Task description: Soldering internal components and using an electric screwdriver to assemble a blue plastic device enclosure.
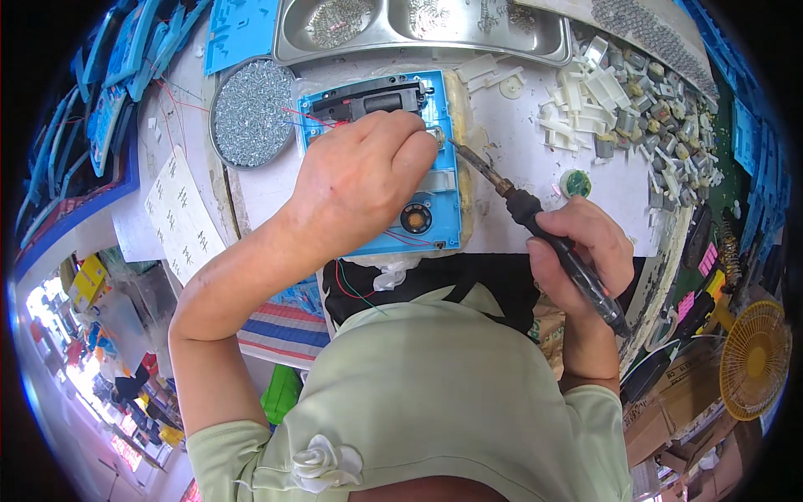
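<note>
My right hand [590,255] is closed round the dark handle of a soldering iron [529,209]. The iron slants up to the left, its tip at the right side of an open blue plastic housing [447,222], close to my left fingertips. My left hand [364,180] lies over the housing, fingers bent and pinched; whatever they hold is hidden beneath them. Inside the housing show a black part [382,102] at the far end and a round speaker [416,218] near the front. Thin red and blue wires [314,117] run under my left hand.
Left of the housing stands a round dish of small metal screws [251,113]. A steel tray [335,55] lies behind. White plastic pieces [585,92] and grey blocks [640,113] are heaped at right, near a small green-filled tin [575,183]. A yellow fan [754,360] stands lower right.
</note>
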A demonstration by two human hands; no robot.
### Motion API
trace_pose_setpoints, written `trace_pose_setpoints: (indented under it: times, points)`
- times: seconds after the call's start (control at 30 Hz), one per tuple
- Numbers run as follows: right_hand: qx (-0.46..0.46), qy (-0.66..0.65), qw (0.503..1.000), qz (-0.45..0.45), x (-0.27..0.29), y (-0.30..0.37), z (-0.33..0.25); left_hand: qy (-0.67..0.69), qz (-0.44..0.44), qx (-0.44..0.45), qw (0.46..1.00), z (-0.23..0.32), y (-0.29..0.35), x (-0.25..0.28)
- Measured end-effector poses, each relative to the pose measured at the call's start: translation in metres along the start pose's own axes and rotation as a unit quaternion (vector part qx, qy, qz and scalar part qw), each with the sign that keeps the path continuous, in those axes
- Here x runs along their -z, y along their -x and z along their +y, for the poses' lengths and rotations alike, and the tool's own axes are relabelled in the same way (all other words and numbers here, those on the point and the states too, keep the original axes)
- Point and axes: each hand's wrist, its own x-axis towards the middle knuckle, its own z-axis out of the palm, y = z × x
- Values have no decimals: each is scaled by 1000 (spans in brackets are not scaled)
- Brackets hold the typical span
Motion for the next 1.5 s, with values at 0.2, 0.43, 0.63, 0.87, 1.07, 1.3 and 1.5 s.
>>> trace_pose_setpoints:
  times: [0.2, 0.43, 0.63, 0.87, 1.07, 1.3, 1.5]
  points:
    - [0, 4, 1000, 0, 1, 0, 0, -1, -4, 1, 1000, 1, -1, 1]
    - [5, -4, 1000, -6, 0, -1, 1, -9, 12, -20, 1000, -1, -2, 0]
    - [6, -8, 1000, -2, 0, 1, 2, -18, 41, -24, 999, -2, 1, -6]
    - [10, -5, 1000, 3, 1, 1, 3, -16, 63, -21, 998, -3, 2, -7]
    - [-6, -4, 1000, 2, 0, -1, 2, -11, 108, 15, 994, 0, 2, -11]
    - [-3, 5, 1000, -5, -3, -8, 5, -25, 134, 19, 991, 0, 0, -17]
    - [-14, -11, 1000, -2, -3, -9, 8, -37, 146, 18, 988, 0, 2, -20]
